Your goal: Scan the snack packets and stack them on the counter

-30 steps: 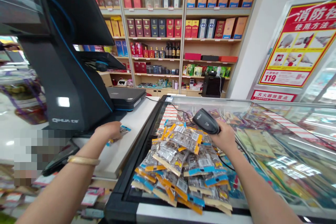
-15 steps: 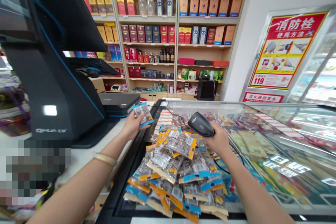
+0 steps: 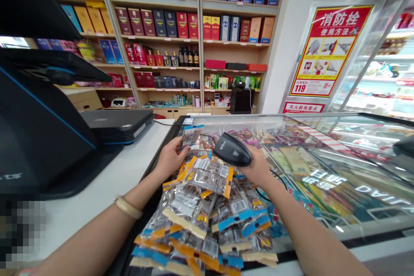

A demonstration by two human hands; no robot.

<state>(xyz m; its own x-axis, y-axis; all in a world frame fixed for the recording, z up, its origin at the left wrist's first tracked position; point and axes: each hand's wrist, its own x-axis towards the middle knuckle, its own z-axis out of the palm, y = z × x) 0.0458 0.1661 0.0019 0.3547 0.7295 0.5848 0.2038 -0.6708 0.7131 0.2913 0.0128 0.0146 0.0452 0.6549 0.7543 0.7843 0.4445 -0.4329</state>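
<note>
Nearest the person, between the two forearms, a heap of small packets (image 3: 194,215) with orange, blue and cream edges lies loosely on the glass top of a display cabinet (image 3: 371,250), its single pieces pointing many ways. Just past the crown of the heap, on the right side, the right hand (image 3: 258,168) is wrapped round the grip of a black scanner (image 3: 232,148); the scanner's long axis slants from that palm away to the left, so its broad head points across the heap. Opposite it, over the far left edge of the heap, the left hand (image 3: 170,157) pinches one blue-edged packet (image 3: 190,137) between thumb and fingers, which are narrowed on its lower part. That packet stands tilted up, blue edge uppermost; fingers hide its lower end, so its long axis is hard to tell. The relation that matters most seems to be this: the held packet lies just left of the scanner's head, apart from it by a small gap, with the left hand the nearer one to it; whether both are at the same depth cannot be told. Left of that hand runs a white counter (image 3: 129,164), and beyond everything stand shelves (image 3: 236,4) of boxed goods.
</note>
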